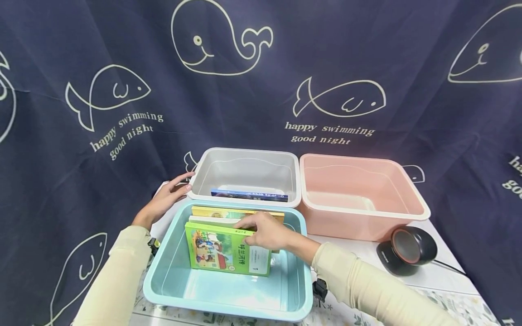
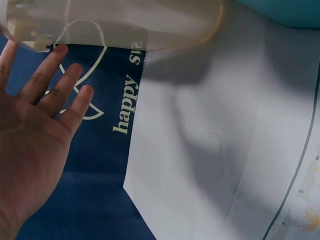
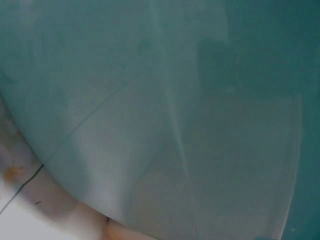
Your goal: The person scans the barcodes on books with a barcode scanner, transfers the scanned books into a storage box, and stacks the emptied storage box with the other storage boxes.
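In the head view, my right hand (image 1: 267, 231) pinches the top edge of a green picture-covered book (image 1: 220, 251). That book stands upright in the light blue bin (image 1: 171, 290), with a white book (image 1: 212, 220) and a yellow book (image 1: 228, 212) behind it. My left hand (image 1: 165, 201) rests against the left side of the grey bin (image 1: 244, 156), its fingers extended. In the left wrist view, the left hand (image 2: 37, 125) shows straight, spread fingers by the bin's wall. Low in the grey bin is a dark blue book (image 1: 248, 195). Only the blue bin's wall (image 3: 125, 125) fills the right wrist view, which leaves out the hand.
A pink bin (image 1: 359, 226) stands to the right of the grey one. In front of it sits a black round device (image 1: 416, 249) with a cable, on the white table (image 1: 346, 258). Behind everything hangs a navy curtain (image 1: 261, 104) with fish drawings.
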Tool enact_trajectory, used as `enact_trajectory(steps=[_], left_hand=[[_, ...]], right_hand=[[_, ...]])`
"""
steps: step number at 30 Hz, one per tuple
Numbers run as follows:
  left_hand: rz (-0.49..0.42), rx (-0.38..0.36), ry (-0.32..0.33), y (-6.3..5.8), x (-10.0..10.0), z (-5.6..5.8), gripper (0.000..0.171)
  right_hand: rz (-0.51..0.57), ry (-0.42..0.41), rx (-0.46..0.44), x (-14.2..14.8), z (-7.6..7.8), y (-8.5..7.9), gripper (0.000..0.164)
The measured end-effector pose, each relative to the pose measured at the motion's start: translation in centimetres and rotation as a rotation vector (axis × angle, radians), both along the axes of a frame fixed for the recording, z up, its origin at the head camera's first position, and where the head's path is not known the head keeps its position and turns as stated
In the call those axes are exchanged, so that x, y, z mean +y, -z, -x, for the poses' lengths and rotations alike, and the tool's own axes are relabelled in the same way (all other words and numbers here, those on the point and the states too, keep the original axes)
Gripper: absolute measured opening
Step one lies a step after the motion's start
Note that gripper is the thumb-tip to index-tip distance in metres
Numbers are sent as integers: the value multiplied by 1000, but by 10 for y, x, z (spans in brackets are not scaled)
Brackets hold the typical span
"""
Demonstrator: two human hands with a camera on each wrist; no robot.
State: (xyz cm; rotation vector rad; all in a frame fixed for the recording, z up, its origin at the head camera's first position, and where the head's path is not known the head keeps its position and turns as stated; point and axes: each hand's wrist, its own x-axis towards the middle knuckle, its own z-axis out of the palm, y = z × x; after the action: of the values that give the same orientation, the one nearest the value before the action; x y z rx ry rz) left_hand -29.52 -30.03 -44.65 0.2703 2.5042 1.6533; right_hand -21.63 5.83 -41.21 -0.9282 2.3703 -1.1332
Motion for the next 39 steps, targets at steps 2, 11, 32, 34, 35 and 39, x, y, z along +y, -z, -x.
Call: enact_trajectory(steps=[2, 11, 32, 34, 35, 39], left_hand=[[-1, 1, 0, 0, 0, 0, 62], [-8, 4, 5, 1, -1, 1, 62], [-11, -7, -5, 2, 1, 0, 64], [-13, -9, -3, 1, 2, -1, 65], [-14, -8, -1, 0, 2, -1, 65], [-5, -4, -3, 0, 1, -1, 64]], right_hand=[[-1, -1, -3, -1, 0, 0, 41], [56, 28, -43, 4, -8, -6, 37], [172, 181, 0, 38, -18, -60, 35], [176, 196, -3, 41, -18, -65, 35], [180, 201, -7, 43, -18, -68, 36], [213, 200, -12, 51, -18, -80, 36]])
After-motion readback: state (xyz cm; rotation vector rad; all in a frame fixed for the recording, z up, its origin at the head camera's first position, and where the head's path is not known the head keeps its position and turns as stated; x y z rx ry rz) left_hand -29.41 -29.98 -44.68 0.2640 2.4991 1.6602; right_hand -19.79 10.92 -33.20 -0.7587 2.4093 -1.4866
